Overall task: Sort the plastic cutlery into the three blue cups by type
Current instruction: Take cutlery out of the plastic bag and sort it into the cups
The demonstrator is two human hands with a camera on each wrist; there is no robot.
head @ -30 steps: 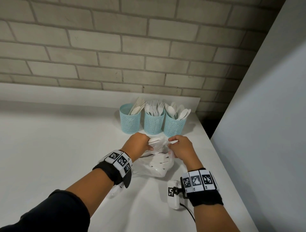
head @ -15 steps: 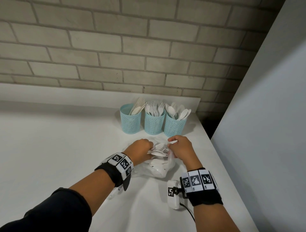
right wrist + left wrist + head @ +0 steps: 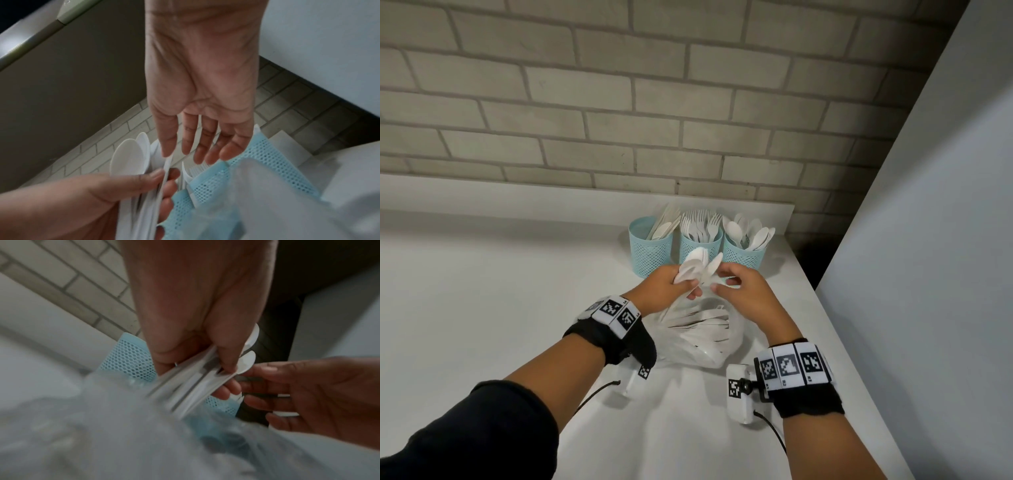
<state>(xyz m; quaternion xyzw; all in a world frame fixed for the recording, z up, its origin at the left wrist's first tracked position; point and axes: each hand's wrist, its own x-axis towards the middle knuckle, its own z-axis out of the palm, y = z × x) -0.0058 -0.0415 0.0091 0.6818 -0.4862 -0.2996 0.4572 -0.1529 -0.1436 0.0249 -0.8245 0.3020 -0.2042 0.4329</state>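
Three blue mesh cups stand at the back of the table: the left cup holds knives, the middle cup forks, the right cup spoons. My left hand grips a bundle of white plastic spoons, bowls up, just in front of the middle cup. Their handles run down towards the clear plastic bag, which holds more white cutlery. My right hand hovers beside the bundle, fingers straight and loose, fingertips at the spoons.
The white table ends close on the right, by a tall grey panel. A brick wall rises right behind the cups. The bag lies between my forearms.
My left hand has pulled a bundle of spoons up out of the bag towards the cups. My right hand has let go of the bag and spread its fingers.
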